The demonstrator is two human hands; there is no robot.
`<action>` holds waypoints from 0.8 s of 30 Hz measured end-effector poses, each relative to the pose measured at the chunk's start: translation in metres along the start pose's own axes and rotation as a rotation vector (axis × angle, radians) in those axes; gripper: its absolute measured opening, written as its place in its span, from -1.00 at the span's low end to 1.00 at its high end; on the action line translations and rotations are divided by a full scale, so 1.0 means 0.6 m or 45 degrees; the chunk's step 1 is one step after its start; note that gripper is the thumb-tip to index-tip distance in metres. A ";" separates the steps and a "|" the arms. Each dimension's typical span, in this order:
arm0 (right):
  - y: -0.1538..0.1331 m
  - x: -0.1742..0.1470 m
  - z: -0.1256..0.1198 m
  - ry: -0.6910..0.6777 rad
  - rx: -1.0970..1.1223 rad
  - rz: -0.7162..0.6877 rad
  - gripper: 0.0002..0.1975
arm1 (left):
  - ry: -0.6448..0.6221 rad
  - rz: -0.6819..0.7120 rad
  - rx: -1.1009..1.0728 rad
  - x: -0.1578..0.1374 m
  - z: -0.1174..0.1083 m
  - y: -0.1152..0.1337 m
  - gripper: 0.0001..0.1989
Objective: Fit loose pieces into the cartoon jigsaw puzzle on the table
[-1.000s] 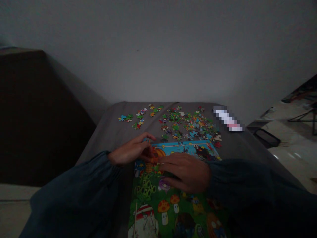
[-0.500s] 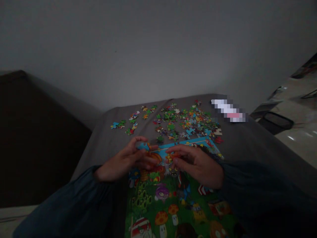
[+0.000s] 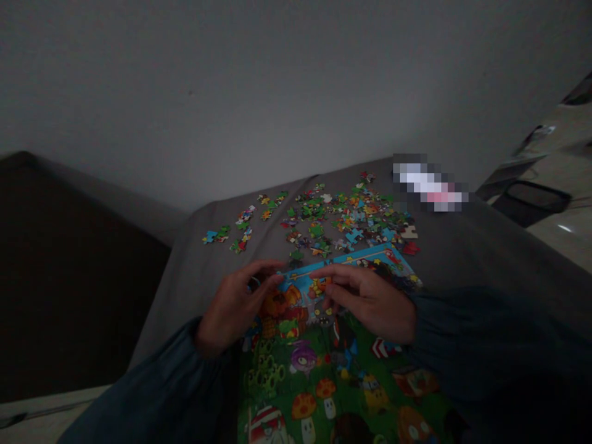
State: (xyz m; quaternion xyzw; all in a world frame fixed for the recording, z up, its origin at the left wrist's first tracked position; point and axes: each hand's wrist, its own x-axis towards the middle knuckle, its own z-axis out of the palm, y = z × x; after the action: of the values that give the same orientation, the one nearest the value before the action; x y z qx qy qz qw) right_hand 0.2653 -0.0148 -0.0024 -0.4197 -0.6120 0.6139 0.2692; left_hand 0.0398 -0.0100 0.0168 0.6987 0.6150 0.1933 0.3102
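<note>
A partly assembled jigsaw puzzle (image 3: 305, 376) with cartoon plants and mushrooms lies in front of me. At its upper left edge is my left hand (image 3: 243, 299), thumb and index finger bent around a small blue puzzle piece (image 3: 280, 279) that is mostly hidden. My right hand (image 3: 372, 302) hovers low over or rests on the puzzle's upper part, its index finger stretched out and its thumb apart from it. Between those fingers shows an orange-yellow figure (image 3: 319, 285), seemingly part of the picture; the dim light blurs the contact.
Loose puzzle pieces (image 3: 314, 209) are scattered beyond the puzzle on a grey cloth-covered surface (image 3: 185, 277). A pixelated object (image 3: 430, 185) lies at the back right. A pale wall (image 3: 259, 111) rises behind, and a dark panel (image 3: 69, 277) stands at the left.
My left hand has turned and lowered the blue piece to the puzzle's upper left edge. The right hand stays nearly in place. The view has shifted slightly.
</note>
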 end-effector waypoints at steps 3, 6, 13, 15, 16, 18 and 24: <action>0.001 -0.002 0.002 0.001 -0.016 -0.002 -0.71 | -0.016 0.006 0.033 0.002 0.007 0.000 -0.73; 0.003 -0.003 0.003 0.004 -0.036 -0.016 -0.70 | 0.009 0.064 0.062 0.003 0.014 -0.005 -0.75; 0.004 -0.002 0.003 -0.002 -0.030 -0.015 -0.69 | 0.047 0.210 0.245 0.010 0.021 -0.018 -0.76; 0.003 -0.002 0.003 0.002 -0.020 -0.023 -0.69 | 0.056 0.216 0.251 0.010 0.021 -0.018 -0.77; 0.002 -0.003 0.002 0.005 -0.012 -0.026 -0.70 | 0.055 0.209 0.238 0.010 0.021 -0.017 -0.77; 0.001 -0.003 0.002 0.025 0.010 -0.028 -0.70 | 0.058 0.167 0.167 0.008 0.020 -0.013 -0.76; 0.002 -0.001 0.000 0.151 0.080 -0.077 -0.72 | 0.128 0.064 -0.058 0.003 0.016 -0.003 -0.70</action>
State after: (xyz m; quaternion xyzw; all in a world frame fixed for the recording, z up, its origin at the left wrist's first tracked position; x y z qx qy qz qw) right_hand 0.2658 -0.0154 -0.0037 -0.4282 -0.5877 0.5984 0.3365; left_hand 0.0447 -0.0101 0.0084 0.6960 0.6076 0.2498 0.2899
